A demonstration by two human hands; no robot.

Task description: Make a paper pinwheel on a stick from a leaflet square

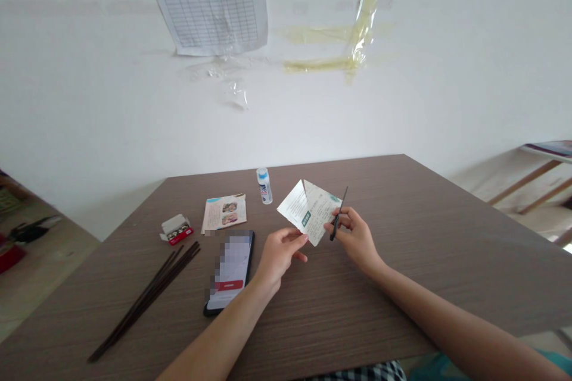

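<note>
- Pinches the printed paper [308, 214] near its bottom corner, thumb against fingers, with the left grip [280, 253].
- Pinches a slim dark tool [342, 202], its kind too small to tell, with the right grip [354, 235] at the paper's right edge.
- Holds the paper tilted over the desk [424, 232], between both grips.
- Has a phone [235, 268] lying screen up beside the left forearm.
- Has dark sticks [145, 303], a small open box [177, 229], a booklet [224, 212] and an upright white bottle [264, 187] farther left.
</note>
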